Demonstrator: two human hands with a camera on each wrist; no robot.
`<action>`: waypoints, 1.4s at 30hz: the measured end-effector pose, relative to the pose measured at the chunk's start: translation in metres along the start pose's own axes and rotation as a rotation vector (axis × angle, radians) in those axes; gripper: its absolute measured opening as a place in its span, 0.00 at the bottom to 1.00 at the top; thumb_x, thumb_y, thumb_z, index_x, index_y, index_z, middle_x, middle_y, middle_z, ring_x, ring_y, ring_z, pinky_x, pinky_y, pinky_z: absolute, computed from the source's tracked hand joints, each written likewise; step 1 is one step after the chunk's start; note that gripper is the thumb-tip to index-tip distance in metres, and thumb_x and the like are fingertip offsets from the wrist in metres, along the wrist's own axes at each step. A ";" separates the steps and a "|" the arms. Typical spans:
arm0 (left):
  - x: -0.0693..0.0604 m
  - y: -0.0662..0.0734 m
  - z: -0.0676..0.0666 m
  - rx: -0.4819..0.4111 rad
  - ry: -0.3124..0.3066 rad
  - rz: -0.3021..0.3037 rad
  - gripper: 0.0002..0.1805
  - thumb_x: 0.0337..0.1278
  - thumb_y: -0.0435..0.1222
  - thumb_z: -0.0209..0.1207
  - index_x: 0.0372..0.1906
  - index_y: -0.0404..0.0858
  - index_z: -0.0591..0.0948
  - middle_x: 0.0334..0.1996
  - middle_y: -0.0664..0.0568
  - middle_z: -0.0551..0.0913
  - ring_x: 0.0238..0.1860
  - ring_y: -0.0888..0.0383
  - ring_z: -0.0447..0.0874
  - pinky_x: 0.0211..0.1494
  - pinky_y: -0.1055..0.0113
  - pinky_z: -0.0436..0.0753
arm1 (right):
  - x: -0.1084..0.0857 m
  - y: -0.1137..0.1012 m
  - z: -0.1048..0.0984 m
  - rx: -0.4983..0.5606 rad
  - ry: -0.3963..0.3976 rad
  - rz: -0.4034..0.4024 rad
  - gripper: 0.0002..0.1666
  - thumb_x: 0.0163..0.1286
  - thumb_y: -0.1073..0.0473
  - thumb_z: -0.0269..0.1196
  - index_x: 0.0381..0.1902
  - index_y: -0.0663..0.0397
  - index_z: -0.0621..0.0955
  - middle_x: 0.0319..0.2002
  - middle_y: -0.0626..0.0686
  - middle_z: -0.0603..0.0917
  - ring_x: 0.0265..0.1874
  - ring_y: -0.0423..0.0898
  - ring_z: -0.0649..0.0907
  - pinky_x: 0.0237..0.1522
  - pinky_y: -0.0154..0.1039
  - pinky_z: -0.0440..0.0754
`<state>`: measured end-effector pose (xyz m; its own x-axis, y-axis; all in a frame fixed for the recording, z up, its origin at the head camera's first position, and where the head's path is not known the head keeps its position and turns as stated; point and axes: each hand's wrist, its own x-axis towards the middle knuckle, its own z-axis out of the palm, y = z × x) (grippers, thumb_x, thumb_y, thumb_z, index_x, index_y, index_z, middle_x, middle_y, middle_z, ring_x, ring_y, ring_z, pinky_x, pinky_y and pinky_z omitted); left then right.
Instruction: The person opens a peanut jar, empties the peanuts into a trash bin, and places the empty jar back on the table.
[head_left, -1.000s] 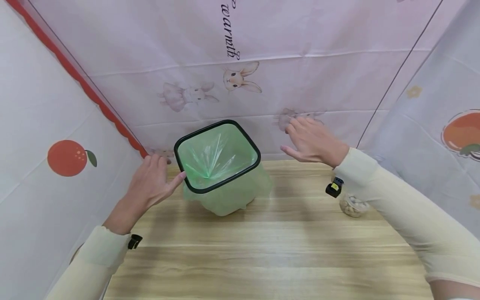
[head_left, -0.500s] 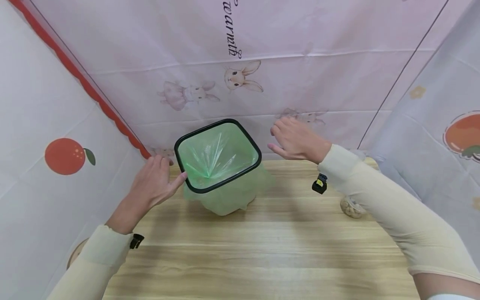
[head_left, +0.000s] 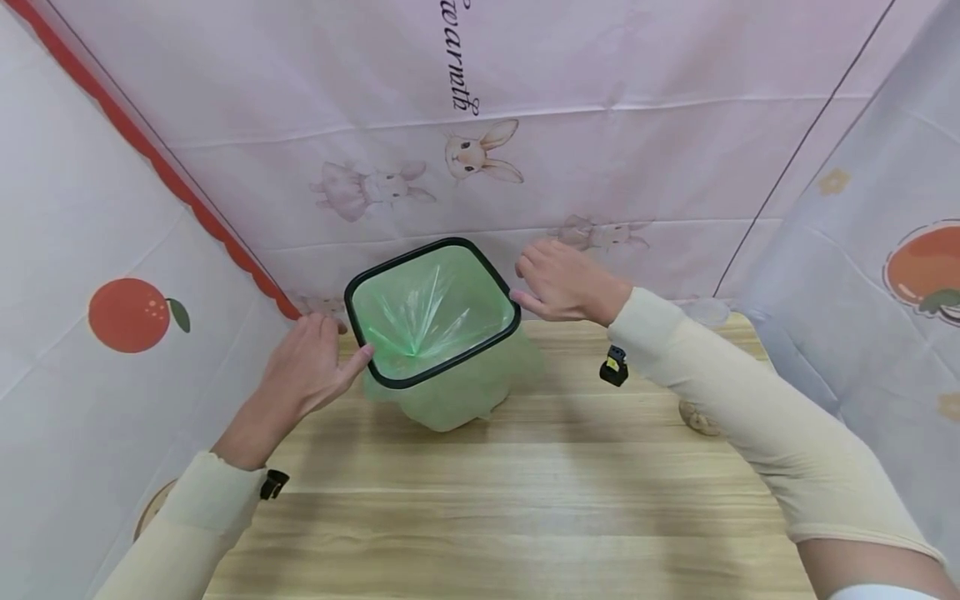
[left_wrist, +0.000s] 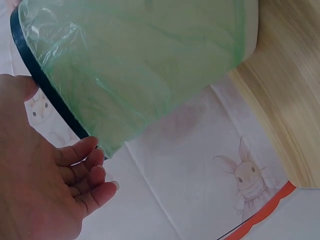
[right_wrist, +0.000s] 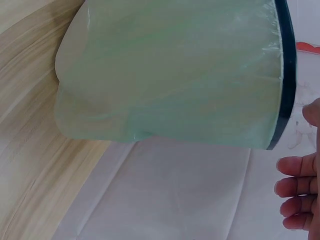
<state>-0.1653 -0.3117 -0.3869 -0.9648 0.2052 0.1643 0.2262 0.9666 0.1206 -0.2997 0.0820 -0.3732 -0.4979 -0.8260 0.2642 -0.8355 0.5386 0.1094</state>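
Note:
A bin (head_left: pixel 450 408) with a black rim (head_left: pixel 420 379) stands on the wooden table, lined with a thin green bag (head_left: pixel 435 317). The bag's edge hangs loosely outside below the rim. My left hand (head_left: pixel 303 362) is at the rim's left side, its thumb touching the rim; in the left wrist view the index fingertip meets the rim's corner. At the right side hovers my right hand (head_left: pixel 562 283), thumb tip close by the rim. Its fingers are relaxed and hold nothing; in the right wrist view they stay apart from the bag.
A small clear container (head_left: pixel 699 417) stands on the wooden table (head_left: pixel 525 517), partly hidden by the right sleeve. A clear lid-like piece (head_left: pixel 708 312) lies near the back right. Printed cloth walls (head_left: pixel 645 167) enclose the table at the back and both sides.
My right hand has moved left, from well beside the bin up to the rim's right side. The left hand keeps its place at the rim. The bin has not visibly moved.

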 end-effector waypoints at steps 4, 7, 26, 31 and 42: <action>0.001 0.001 0.002 -0.013 0.008 0.002 0.42 0.71 0.60 0.49 0.52 0.18 0.78 0.51 0.29 0.80 0.56 0.34 0.76 0.61 0.43 0.75 | 0.005 -0.003 0.003 0.011 -0.038 0.008 0.28 0.78 0.44 0.49 0.47 0.65 0.81 0.42 0.60 0.82 0.44 0.58 0.80 0.52 0.52 0.78; 0.002 0.002 0.004 -0.022 0.009 0.000 0.42 0.71 0.60 0.49 0.53 0.18 0.78 0.52 0.28 0.79 0.57 0.34 0.76 0.61 0.43 0.75 | 0.008 -0.005 0.005 -0.004 -0.050 -0.004 0.29 0.78 0.43 0.49 0.46 0.64 0.80 0.42 0.60 0.82 0.44 0.58 0.80 0.52 0.52 0.77; 0.007 0.006 0.008 -0.050 -0.059 -0.054 0.33 0.67 0.55 0.52 0.49 0.24 0.75 0.51 0.34 0.76 0.57 0.38 0.72 0.57 0.44 0.75 | 0.017 -0.012 0.012 -0.038 -0.138 0.013 0.22 0.75 0.48 0.47 0.38 0.59 0.78 0.37 0.57 0.79 0.39 0.55 0.76 0.44 0.48 0.73; 0.010 0.007 0.007 -0.048 -0.076 -0.058 0.27 0.65 0.51 0.50 0.42 0.27 0.74 0.48 0.35 0.76 0.56 0.39 0.71 0.54 0.47 0.75 | 0.015 -0.015 0.011 -0.050 -0.107 0.018 0.19 0.72 0.49 0.47 0.35 0.58 0.77 0.35 0.57 0.79 0.38 0.55 0.76 0.42 0.46 0.72; 0.017 0.004 0.010 -0.067 -0.066 -0.028 0.21 0.63 0.50 0.50 0.40 0.33 0.73 0.45 0.39 0.76 0.53 0.42 0.72 0.55 0.49 0.73 | 0.011 -0.019 0.008 -0.083 -0.112 0.010 0.17 0.70 0.51 0.47 0.32 0.57 0.75 0.31 0.55 0.76 0.33 0.52 0.71 0.38 0.43 0.67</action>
<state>-0.1824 -0.3031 -0.3931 -0.9772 0.1898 0.0952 0.2050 0.9602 0.1898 -0.2912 0.0609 -0.3804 -0.5324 -0.8317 0.1579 -0.8107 0.5546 0.1876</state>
